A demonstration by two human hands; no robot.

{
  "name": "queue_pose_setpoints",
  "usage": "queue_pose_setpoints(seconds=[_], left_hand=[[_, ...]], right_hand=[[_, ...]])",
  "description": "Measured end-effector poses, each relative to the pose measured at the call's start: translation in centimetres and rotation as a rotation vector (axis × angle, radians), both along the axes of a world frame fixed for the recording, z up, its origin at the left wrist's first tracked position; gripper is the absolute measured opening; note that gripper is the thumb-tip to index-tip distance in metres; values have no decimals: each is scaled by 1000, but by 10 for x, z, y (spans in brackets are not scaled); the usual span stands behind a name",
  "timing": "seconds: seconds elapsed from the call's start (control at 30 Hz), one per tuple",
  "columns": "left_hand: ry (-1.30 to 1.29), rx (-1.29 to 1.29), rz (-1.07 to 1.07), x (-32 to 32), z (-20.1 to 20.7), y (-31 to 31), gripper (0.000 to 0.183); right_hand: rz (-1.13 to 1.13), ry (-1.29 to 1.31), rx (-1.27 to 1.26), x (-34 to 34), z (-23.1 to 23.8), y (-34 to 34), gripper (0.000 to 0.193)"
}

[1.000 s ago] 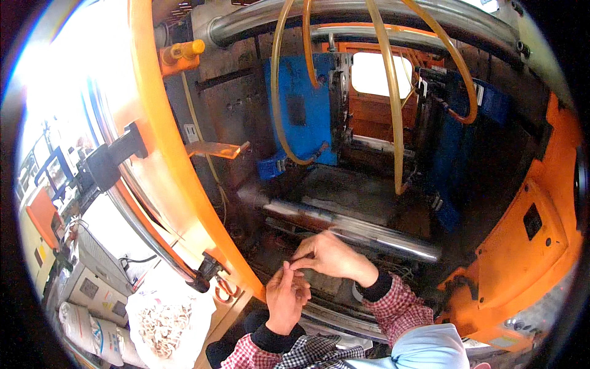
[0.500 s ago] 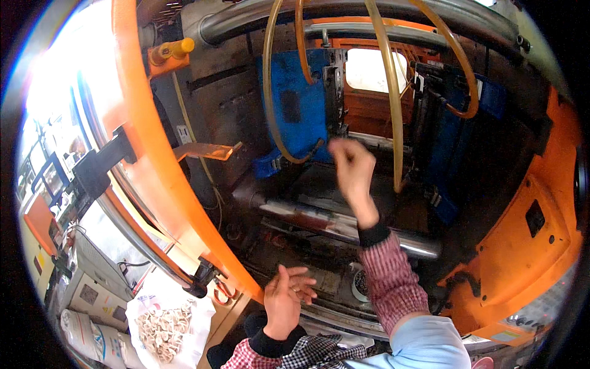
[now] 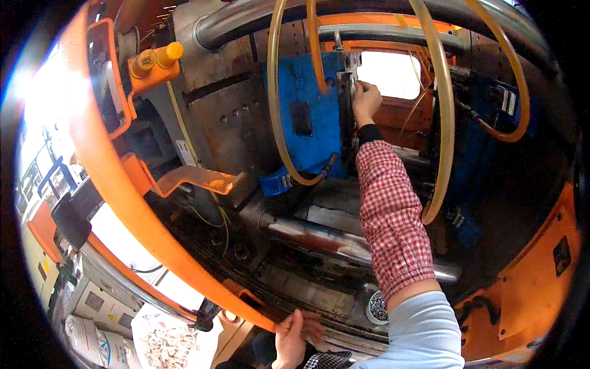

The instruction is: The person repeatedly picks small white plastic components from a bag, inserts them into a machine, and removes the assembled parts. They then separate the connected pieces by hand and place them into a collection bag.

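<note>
The right hand [image 3: 367,100], fingers bent on something I cannot tell, appears to touch the dark right face of the blue rectangular metal block [image 3: 316,132] at far centre, likely heavy, rigid, best held by its edges; the near left hand [image 3: 292,338] spreads loosely, blurred.

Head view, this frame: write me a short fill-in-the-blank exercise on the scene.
The right hand is at the edge of the ____ block.
The right sleeve is checked in red and ____.
The left hand is near the lower end of the ____ frame.
The white bag is toward the picture's lower ____ corner.

Missing words: blue; white; orange; left.
</note>
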State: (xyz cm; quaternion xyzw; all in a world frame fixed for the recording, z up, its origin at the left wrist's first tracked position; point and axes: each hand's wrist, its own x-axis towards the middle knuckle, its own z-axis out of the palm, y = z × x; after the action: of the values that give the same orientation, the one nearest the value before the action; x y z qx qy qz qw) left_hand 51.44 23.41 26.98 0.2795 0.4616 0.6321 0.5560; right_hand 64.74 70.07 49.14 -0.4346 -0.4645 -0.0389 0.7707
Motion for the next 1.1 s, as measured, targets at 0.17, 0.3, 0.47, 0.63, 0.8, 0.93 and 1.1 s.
queue_pose_setpoints(seconds=[0.17,0.3,0.47,0.63,0.8,0.93,1.1], left_hand=[[30,22,-64,-1,-11,5,38],[104,39,6,2,-13,7,38],[9,3,-26,4,4,2,37],[-18,-4,-48,4,7,-1,37],[6,63,-28,5,-8,-2,37],[-8,-4,-74,11,-13,-2,38],[219,-2,-137,14,-3,-4,39]], right_hand=[[-32,-59,-33,5,0,11,19],[-76,-90,-20,4,0,11,18],[-109,-176,-88,8,-2,11,17],[-162,-325,-74,6,-1,11,18],[-154,-438,-148,4,-6,4,35],[-116,-437,-199,7,-7,-1,43],[170,-352,-166,18,-12,-26,42]])
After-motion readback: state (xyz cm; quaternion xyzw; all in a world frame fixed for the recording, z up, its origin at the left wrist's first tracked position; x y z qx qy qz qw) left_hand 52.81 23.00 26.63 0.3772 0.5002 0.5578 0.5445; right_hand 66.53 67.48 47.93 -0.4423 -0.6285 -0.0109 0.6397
